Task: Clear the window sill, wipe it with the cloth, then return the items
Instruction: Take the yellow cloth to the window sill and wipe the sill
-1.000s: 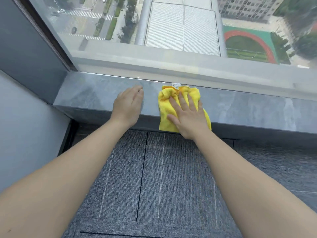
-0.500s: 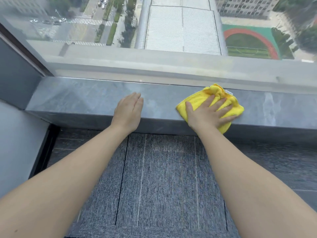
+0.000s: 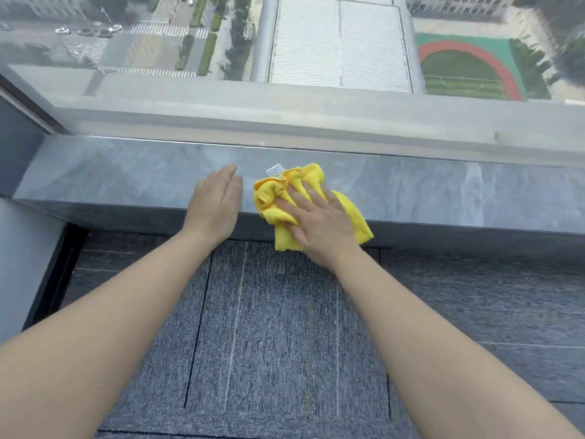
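A grey marbled window sill (image 3: 443,191) runs across the view below the glass. A crumpled yellow cloth (image 3: 272,198) with a small white tag lies on its front edge and hangs a little over it. My right hand (image 3: 319,223) presses flat on the cloth, fingers spread, pointing up and left. Just left of the cloth, my left hand (image 3: 215,207) rests palm down on the sill's front edge, fingers together, holding nothing. No other items show on the sill.
Grey carpet tiles (image 3: 285,327) cover the floor under my arms. A dark window frame and wall (image 3: 19,128) close off the sill's left end. The window pane (image 3: 316,42) rises right behind the sill.
My right hand has slid the cloth back to the left along the sill, bunching it up close to my left hand. The left hand has stayed in place.
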